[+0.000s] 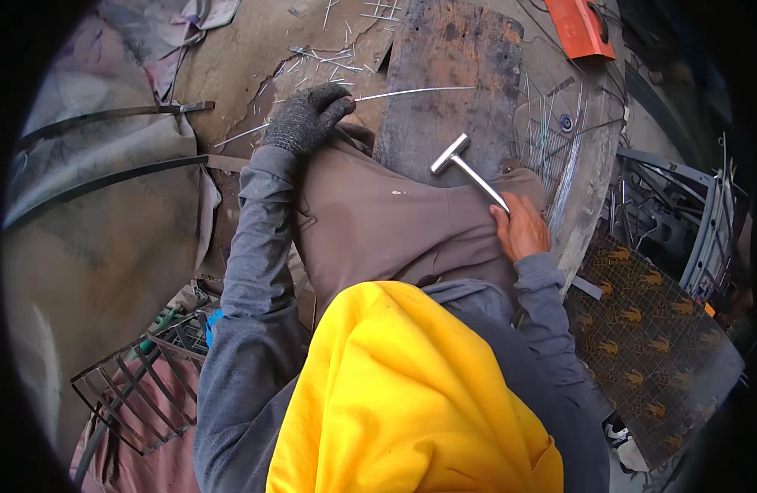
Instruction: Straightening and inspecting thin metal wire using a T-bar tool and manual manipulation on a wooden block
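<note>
1. Currently, left hand (308, 119) wears a dark knit glove; fingers curled over a thin metal rod (415, 92), fingertips partly hidden; rod runs out on both sides of the fist.
2. Rod position: left end over the ground, right end over a worn wooden board (452, 62); slight slope, right end farther from the body (can't tell if it touches the wood).
3. Right hand (524, 228) is bare; fingers closed round the lower handle of a silver hammer (479, 181); handle angles up-left, head is over the board's near part, beside the trouser leg; can't tell if the head rests on anything.
4. Brown trousers (403, 218) span the space between both hands; yellow cloth (411, 394) fills the lower middle.
5. Left of the board, on the ground: scattered short rod pieces (333, 59); right of it: a spread of long thin rods (551, 156), with a small round disc (566, 123) among them.
6. Periphery: orange case (577, 29) top right; patterned brown panel (641, 337) right; dark slatted metal rack (140, 394) lower left; grey sheet (107, 271) on the left.
</note>
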The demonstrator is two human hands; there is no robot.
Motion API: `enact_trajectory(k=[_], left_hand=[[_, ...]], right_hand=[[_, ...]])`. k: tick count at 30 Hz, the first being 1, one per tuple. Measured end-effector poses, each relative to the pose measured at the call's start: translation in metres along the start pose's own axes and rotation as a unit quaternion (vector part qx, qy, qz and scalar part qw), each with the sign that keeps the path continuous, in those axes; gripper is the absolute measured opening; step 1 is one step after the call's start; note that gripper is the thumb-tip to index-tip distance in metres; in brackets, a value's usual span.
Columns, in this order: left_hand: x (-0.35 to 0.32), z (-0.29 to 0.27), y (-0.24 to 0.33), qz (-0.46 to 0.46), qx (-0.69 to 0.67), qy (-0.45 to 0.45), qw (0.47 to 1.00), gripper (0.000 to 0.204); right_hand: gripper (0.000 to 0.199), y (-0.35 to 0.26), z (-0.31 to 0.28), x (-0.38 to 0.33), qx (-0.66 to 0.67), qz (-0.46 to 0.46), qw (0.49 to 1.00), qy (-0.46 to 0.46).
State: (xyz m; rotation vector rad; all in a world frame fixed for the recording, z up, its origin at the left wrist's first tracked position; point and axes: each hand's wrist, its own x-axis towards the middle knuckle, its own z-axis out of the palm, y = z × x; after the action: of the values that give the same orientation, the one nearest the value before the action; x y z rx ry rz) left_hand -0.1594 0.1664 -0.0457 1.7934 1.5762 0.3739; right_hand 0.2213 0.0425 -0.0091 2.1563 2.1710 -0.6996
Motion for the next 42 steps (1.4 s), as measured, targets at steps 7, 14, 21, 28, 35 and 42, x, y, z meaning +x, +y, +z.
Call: enact_trajectory(k=[7, 14, 21, 28, 35, 42], left_hand=[[0.001, 0.005, 0.006, -0.014, 0.073, -0.078, 0.994, 0.04], [0.014, 0.03, -0.004, 0.013, 0.12, -0.13, 0.984, 0.039], [0.016, 0.037, 0.001, -0.057, 0.137, -0.158, 0.976, 0.048], [0.016, 0.047, -0.032, -0.007, 0.148, -0.129, 0.981, 0.027], [-0.006, 0.006, 0.064, -0.068, 0.205, -0.24, 0.947, 0.037], [0.003, 0.023, 0.016, -0.118, 0.174, -0.197, 0.957, 0.044]], right_hand=[[0.029, 0.018, 0.017, -0.051, 0.033, 0.023, 0.998, 0.039], [0.027, 0.021, 0.025, -0.04, 0.012, 0.042, 0.999, 0.031], [0.027, 0.017, 0.025, -0.038, 0.011, 0.046, 0.998, 0.046], [0.038, 0.001, 0.006, -0.027, 0.158, 0.086, 0.984, 0.007], [0.046, -0.034, -0.008, -0.009, 0.314, -0.037, 0.933, 0.173], [0.049, -0.019, 0.037, 0.028, 0.233, 0.018, 0.972, 0.029]])
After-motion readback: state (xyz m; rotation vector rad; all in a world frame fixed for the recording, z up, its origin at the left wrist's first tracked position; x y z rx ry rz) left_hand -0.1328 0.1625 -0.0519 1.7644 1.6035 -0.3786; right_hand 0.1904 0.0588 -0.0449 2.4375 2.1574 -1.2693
